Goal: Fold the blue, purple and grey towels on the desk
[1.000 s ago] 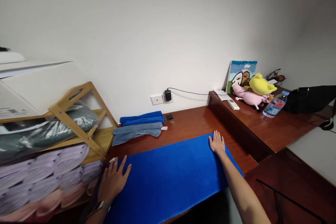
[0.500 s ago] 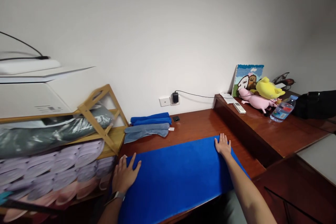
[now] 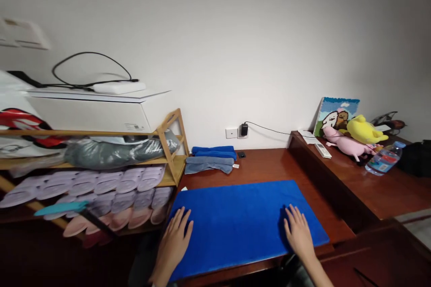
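Observation:
A blue cloth [image 3: 235,224] lies spread flat on the reddish-brown wooden desk [image 3: 266,163], its near edge along the desk's front. Over the cloth's left edge is my left hand [image 3: 175,237], palm down with fingers apart and nothing held. My right hand [image 3: 298,231] is over the right part of the cloth, palm down, fingers loosely spread, holding nothing. Whether either palm presses on the cloth is hard to tell. Behind it, near the wall, lie a folded blue cloth [image 3: 215,150] and a folded grey-blue cloth [image 3: 208,165].
At left, a wooden rack [image 3: 173,161] holds slippers [image 3: 123,181] and a white box [image 3: 94,114]. A raised shelf at right carries plush toys [image 3: 365,130], a water bottle [image 3: 385,159] and a remote [image 3: 323,150]. A black charger [image 3: 244,129] is plugged into the wall.
The view has shifted left. My right hand has moved from the cloth's far right corner back toward the front. My left hand has moved slightly nearer to me along the left edge.

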Motion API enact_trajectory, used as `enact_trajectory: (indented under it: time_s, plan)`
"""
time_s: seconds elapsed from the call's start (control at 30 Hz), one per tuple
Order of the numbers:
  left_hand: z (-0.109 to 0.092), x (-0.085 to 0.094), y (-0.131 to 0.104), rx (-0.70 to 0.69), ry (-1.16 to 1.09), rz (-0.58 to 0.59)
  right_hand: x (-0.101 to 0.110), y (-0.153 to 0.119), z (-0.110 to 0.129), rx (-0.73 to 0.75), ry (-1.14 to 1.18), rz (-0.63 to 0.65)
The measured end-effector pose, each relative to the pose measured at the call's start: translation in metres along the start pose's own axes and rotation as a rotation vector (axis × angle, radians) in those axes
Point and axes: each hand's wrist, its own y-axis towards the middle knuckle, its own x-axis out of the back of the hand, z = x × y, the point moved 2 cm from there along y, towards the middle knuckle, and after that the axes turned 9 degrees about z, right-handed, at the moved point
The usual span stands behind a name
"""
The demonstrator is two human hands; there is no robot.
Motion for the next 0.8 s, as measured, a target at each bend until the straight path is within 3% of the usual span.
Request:
enact_trajectory:
  time_s: [0.13, 0.23, 0.3, 0.4, 0.5, 0.67, 0.8]
  plan:
    - [-0.015, 0.006, -0.057, -0.089, 0.024, -0.043, -0.019, -0.065, 0.052, 0.140, 0.143, 0.006]
    - [-0.023, 0.018, -0.076, -0.144, 0.052, -0.048, -0.009, -0.080, 0.093, 0.212, 0.201, 0.036]
    - [-0.029, 0.028, -0.074, -0.162, 0.045, -0.028, 0.005, -0.078, 0.119, 0.264, 0.229, 0.067]
    - [-0.041, 0.038, -0.047, -0.158, 0.009, 0.023, 0.027, -0.061, 0.158, 0.323, 0.269, 0.118]
    - [-0.055, 0.035, 0.000, -0.202, -0.032, 0.095, 0.039, -0.024, 0.197, 0.373, 0.298, 0.160]
    - [-0.071, -0.001, 0.082, -0.225, -0.020, 0.221, 0.028, 0.065, 0.252, 0.355, 0.299, 0.282]
    - [-0.081, -0.032, 0.113, -0.306, 0.014, 0.254, 0.003, 0.113, 0.278, 0.351, 0.291, 0.353]
